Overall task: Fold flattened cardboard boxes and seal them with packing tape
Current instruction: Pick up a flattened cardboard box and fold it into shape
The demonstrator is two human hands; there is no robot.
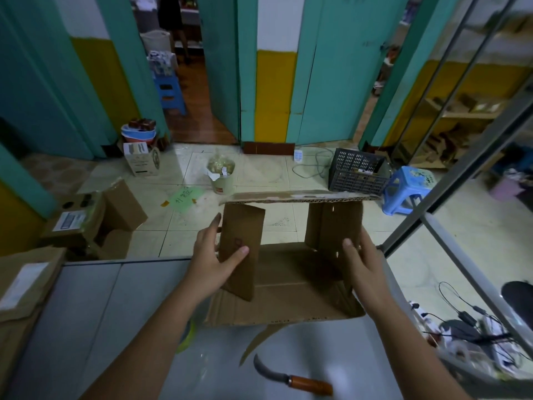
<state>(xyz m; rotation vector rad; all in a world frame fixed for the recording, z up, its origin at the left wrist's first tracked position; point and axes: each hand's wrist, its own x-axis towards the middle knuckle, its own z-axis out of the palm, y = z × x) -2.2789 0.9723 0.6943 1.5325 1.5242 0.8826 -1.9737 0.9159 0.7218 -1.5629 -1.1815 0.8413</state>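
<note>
Table: a grey sheet-metal table (pixel 115 313) fills the lower part of the view.
Box: a brown corrugated cardboard box (pixel 288 298) lies opened out at the table's far edge, near its right corner, between the two hands.
Left hand: the left hand (pixel 213 261) reaches across the table's middle. Its thumb presses the near face of the left flap (pixel 240 249), and its fingers (pixel 215 225) run almost straight up behind that flap's left edge, so the flap is pinched between them.
Left flap: narrow and plain brown, with a small faint printed mark. It stands upright over the table's far edge, tilted slightly.
Bottom panel: wide, creased and dull brown. It lies flat on the table, with a ragged near edge.
Far flap: the far flap (pixel 300 197) sticks out level beyond the table's far edge. Its fluted cut edge faces the camera.
Right flap: the right flap (pixel 334 229) stands upright over the table's far right corner. It is darker, with a fold line down its face.
Right hand: the right hand (pixel 363 261) holds the right flap. The thumb is on its near face and the fingers (pixel 364 236) are stretched along its right edge, only lightly bent.
Knife: a curved dark blade with an orange wooden handle (pixel 291 379) lies on the table's near side, apart from the box.
</note>
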